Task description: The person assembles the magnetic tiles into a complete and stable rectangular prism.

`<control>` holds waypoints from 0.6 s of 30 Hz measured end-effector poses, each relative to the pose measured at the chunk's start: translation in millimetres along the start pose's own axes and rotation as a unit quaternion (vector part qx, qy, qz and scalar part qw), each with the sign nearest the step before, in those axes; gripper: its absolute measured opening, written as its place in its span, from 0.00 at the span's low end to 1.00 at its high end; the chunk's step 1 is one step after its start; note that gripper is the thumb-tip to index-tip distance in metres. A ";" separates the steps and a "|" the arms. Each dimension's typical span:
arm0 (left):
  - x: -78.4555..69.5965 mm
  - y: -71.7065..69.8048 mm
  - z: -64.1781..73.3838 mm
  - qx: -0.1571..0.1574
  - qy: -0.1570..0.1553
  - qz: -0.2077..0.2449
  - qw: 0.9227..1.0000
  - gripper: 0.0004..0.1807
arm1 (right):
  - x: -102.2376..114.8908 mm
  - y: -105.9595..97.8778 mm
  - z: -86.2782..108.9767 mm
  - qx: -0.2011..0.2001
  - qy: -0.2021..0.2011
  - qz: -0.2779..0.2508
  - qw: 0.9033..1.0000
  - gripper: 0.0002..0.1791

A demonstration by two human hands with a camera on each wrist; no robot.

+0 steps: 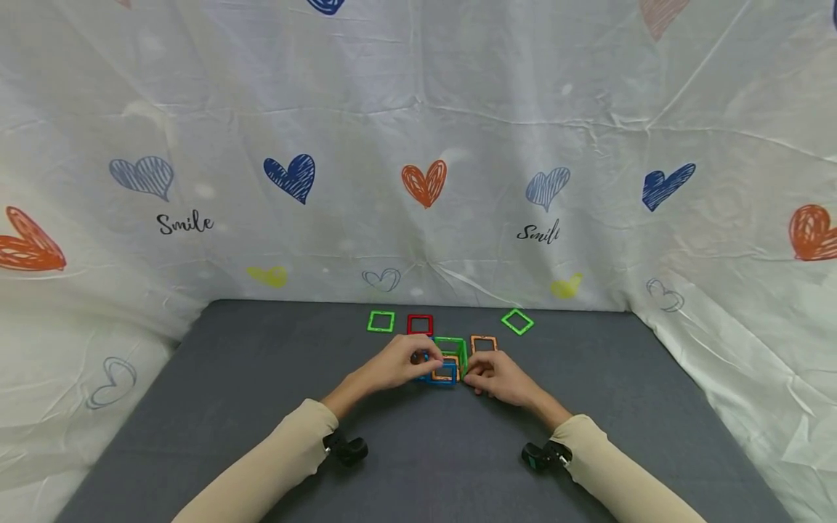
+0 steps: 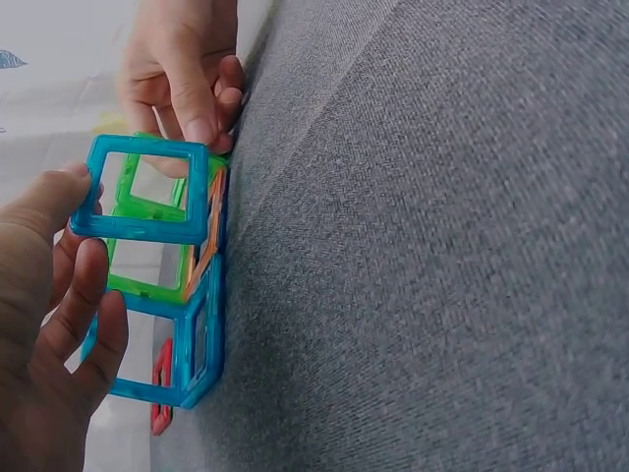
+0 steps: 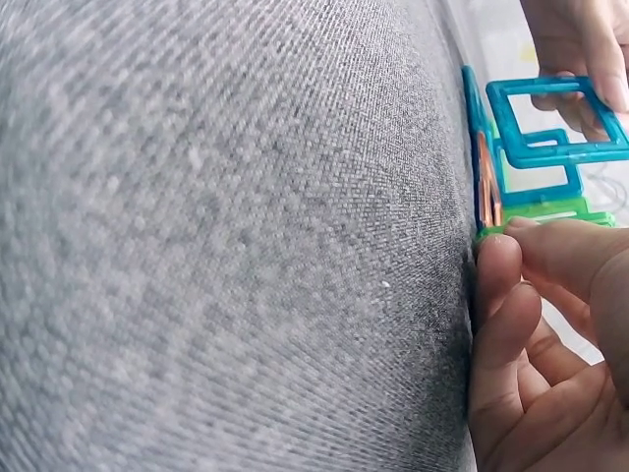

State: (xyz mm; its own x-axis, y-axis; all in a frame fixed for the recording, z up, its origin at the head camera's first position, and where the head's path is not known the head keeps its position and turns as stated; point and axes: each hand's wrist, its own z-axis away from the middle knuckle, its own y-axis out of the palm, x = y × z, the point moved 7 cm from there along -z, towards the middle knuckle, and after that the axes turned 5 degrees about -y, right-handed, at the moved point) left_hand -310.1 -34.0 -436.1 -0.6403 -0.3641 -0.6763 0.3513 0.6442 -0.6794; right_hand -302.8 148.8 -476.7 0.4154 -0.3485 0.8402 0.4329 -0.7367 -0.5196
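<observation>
My left hand [image 1: 400,362] pinches a blue square magnetic tile [image 2: 142,229] between thumb and fingers, holding it up in front of a small structure of joined tiles. That structure has green [image 1: 463,356], blue [image 2: 157,393] and orange [image 2: 203,251] square frames, some upright, standing on the table. My right hand [image 1: 502,379] is at the structure's right side, its thumb and index finger pinching the edge of a green tile [image 3: 550,207]. In the right wrist view the held blue tile overlaps another blue tile [image 3: 541,197] behind it. My fingers hide part of the structure's sides.
Behind the structure lie a green square tile [image 1: 381,330], a red tile [image 1: 420,317] and a green tile turned like a diamond [image 1: 506,325]. An orange tile [image 1: 484,338] lies beyond my right hand. A white cloth printed with hearts [image 1: 418,240] hangs behind the grey table [image 1: 418,465].
</observation>
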 end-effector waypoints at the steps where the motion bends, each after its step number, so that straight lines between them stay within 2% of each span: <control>1: 0.0 0.5 -0.4 0.000 -0.001 0.000 1.000 0.03 | -0.3 0.0 0.1 0.000 0.000 -0.001 1.000 0.03; 8: -0.5 2.8 -3.4 0.002 -0.004 0.006 1.000 0.03 | -0.5 -0.2 0.4 0.001 -0.004 0.007 1.000 0.03; 18: 1.4 8.7 -8.9 0.002 0.007 0.010 1.000 0.05 | -0.4 0.4 -1.3 0.003 -0.007 0.010 1.000 0.02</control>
State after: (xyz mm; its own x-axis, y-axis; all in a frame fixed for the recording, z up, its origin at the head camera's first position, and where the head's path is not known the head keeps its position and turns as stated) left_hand -314.1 -22.9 -440.4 -0.6422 -0.3422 -0.6859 0.3674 0.6479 -0.6673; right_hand -303.9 148.0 -477.0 0.4355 -0.3556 0.8270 0.4285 -0.7260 -0.5378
